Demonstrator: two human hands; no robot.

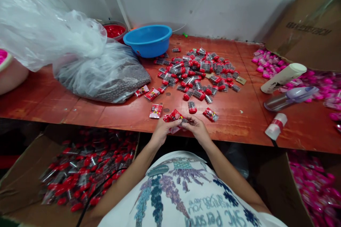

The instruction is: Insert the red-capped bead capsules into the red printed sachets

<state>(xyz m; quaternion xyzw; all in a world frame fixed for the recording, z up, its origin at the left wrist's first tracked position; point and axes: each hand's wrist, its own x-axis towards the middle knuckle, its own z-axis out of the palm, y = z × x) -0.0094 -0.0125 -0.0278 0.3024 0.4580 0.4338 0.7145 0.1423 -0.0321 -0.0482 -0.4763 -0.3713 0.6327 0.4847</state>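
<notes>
Near edge of the scuffed red-brown worktop [239, 120]: left hand [162, 130] and right hand [198, 127] meet, fingers pinched shut on a red packet [175, 115]. Red-capped vials [202, 74] lie heaped mid-surface. A blue basin [147, 40] stands at the far edge, against the grey wall [213, 3].

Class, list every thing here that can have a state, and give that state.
Left hand: shut on the red packet.
Right hand: shut on the same packet.
Blue bowl: upright.
White bottle: lying on its side, capped.
Plastic bag: slumped, holding dark beads.
Left cardboard box: open, holding red-capped tubes.
</notes>
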